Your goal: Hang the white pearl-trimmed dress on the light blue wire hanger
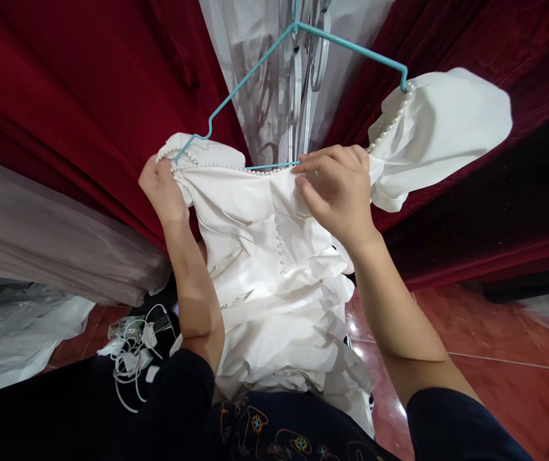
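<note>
A white dress (264, 269) with a pearl-trimmed neckline and a row of small buttons hangs on a turquoise wire hanger (240, 83) in front of me. My left hand (163, 189) is closed on the dress's left shoulder, where the hanger's end sits. My right hand (339, 189) pinches the fabric at the neckline near the middle, fingers pressed together on the cloth. A puffed sleeve (442, 128) sticks out to the right, held by the hanger's other end. The skirt falls in folds down to my lap.
Dark red velvet curtains (86, 96) hang left and right, with sheer white cloth (255, 77) between them. Grey fabric (38, 237) lies at left. White cables and chargers (132, 352) lie on the floor. Red tiles (495, 358) cover the floor at right.
</note>
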Tool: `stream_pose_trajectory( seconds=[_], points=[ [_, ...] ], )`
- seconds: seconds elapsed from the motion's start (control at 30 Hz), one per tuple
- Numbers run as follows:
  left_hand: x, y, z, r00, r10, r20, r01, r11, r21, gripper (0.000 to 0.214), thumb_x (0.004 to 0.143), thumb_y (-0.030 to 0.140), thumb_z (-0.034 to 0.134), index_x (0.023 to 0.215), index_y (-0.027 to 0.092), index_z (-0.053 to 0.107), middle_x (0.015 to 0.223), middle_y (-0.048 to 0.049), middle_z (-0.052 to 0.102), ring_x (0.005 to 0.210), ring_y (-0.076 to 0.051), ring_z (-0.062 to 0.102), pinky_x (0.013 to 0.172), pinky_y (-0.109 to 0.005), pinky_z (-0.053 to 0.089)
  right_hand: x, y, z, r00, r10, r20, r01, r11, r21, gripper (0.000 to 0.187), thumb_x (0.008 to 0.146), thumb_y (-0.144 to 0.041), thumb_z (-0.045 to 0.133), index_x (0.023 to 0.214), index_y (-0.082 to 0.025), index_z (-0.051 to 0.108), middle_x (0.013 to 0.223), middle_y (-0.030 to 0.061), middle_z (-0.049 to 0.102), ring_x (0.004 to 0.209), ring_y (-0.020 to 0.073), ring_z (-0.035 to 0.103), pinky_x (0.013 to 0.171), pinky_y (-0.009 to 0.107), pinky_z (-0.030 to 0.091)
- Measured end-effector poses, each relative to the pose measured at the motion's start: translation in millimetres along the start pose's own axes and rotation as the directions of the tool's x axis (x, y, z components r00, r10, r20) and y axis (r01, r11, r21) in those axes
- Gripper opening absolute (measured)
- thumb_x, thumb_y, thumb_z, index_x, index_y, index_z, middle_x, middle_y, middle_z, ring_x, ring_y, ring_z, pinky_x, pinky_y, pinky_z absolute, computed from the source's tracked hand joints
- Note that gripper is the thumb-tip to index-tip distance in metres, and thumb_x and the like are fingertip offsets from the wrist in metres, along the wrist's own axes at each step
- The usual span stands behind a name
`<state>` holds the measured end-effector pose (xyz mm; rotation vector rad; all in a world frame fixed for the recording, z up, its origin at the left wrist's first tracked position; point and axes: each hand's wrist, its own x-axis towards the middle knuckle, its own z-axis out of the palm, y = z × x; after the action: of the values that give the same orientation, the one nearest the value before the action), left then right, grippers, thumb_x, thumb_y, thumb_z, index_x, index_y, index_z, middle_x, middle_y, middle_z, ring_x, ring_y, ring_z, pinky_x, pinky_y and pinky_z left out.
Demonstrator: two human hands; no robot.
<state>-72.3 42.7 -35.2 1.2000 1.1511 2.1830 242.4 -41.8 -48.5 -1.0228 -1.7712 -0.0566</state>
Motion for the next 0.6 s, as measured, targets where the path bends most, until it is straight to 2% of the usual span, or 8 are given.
stream_pose_trajectory(
  seconds=[0.1,0.2,0.23,0.3,0.4,0.47,0.53,0.6],
  points=[
    [-29.6,-22.1,-5.5,0.990,-0.117,-0.078,0.114,0.992,-0.047,0.031,0.104,0.011,0.056,0.074,0.016,0.060,0.069,0.0046,0.058,0.071,-0.009,0.054,0.075,-0.028,0.047,-1.4,-2.2,11.1,1.000,-0.015,-0.016,0.015,1.000,0.016,0.014,0.094,-0.024,0.061,0.104,-0.028,0.069,0.124,0.0037,0.075,0.115,0.0277,0.068,0.110,0.055,0.046],
    [-63.3,-29.9,-7.1,0.982,-0.187,-0.033,0.186,0.982,-0.038,0.029,0.096,0.031,0.072,0.074,0.016,0.062,0.072,0.0028,0.062,0.070,-0.012,0.058,0.072,-0.027,0.049,-0.7,-1.7,17.0,1.000,-0.016,-0.024,0.017,0.999,0.045,0.015,0.093,-0.020,0.060,0.103,-0.028,0.069,0.124,0.0029,0.075,0.116,0.0269,0.068,0.111,0.055,0.046],
    [-72.2,-27.9,-6.0,0.980,-0.197,0.023,0.197,0.980,-0.020,0.029,0.093,0.036,0.076,0.075,0.016,0.065,0.075,0.0015,0.065,0.071,-0.013,0.061,0.071,-0.027,0.050,-0.1,-0.7,16.8,1.000,-0.009,-0.022,0.010,0.999,0.044,0.015,0.093,-0.020,0.060,0.102,-0.028,0.069,0.124,0.0025,0.076,0.116,0.0267,0.068,0.112,0.055,0.045],
    [-84.6,-18.1,0.0,0.959,-0.193,0.206,0.192,0.981,0.024,0.029,0.091,0.042,0.078,0.080,0.017,0.070,0.081,-0.0016,0.071,0.078,-0.016,0.067,0.074,-0.026,0.053,1.3,2.1,13.4,1.000,0.012,-0.007,-0.012,0.999,0.029,0.014,0.094,-0.021,0.059,0.099,-0.028,0.069,0.124,0.0020,0.077,0.117,0.0270,0.069,0.112,0.055,0.045],
    [-93.1,1.9,19.3,0.868,-0.119,0.483,0.136,0.991,0.000,0.034,0.096,0.054,0.074,0.101,0.021,0.074,0.103,-0.0078,0.078,0.102,-0.022,0.074,0.093,-0.031,0.058,2.5,5.1,5.8,0.999,0.033,0.000,-0.033,0.999,0.020,0.014,0.094,-0.019,0.058,0.095,-0.028,0.069,0.123,0.0027,0.078,0.118,0.0281,0.069,0.112,0.055,0.046],
    [-96.9,12.3,35.9,0.833,-0.048,0.550,0.099,0.993,-0.063,0.043,0.100,0.064,0.066,0.116,0.024,0.069,0.119,-0.0108,0.077,0.119,-0.026,0.072,0.106,-0.039,0.057,2.0,2.9,3.0,0.999,0.031,-0.018,-0.030,0.999,0.040,0.013,0.093,-0.019,0.058,0.093,-0.027,0.068,0.120,0.0029,0.078,0.116,0.0280,0.070,0.111,0.055,0.047],
    [-101.7,18.4,51.4,0.853,0.017,0.522,0.062,0.989,-0.133,0.045,0.104,0.068,0.058,0.118,0.026,0.062,0.116,-0.0107,0.076,0.122,-0.027,0.072,0.112,-0.045,0.055,0.4,-3.3,3.4,0.998,0.023,-0.064,-0.018,0.997,0.073,0.013,0.093,-0.018,0.057,0.091,-0.026,0.068,0.116,0.0024,0.079,0.112,0.0269,0.072,0.109,0.055,0.048],
    [-107.1,21.4,63.1,0.895,0.061,0.443,0.034,0.978,-0.204,0.041,0.105,0.067,0.054,0.111,0.026,0.056,0.100,-0.0077,0.074,0.113,-0.027,0.074,0.115,-0.048,0.053,-1.8,-10.7,5.6,0.994,0.017,-0.110,-0.005,0.995,0.102,0.015,0.094,-0.018,0.056,0.091,-0.026,0.068,0.111,0.0020,0.079,0.108,0.0254,0.073,0.107,0.053,0.050]
  ],
)
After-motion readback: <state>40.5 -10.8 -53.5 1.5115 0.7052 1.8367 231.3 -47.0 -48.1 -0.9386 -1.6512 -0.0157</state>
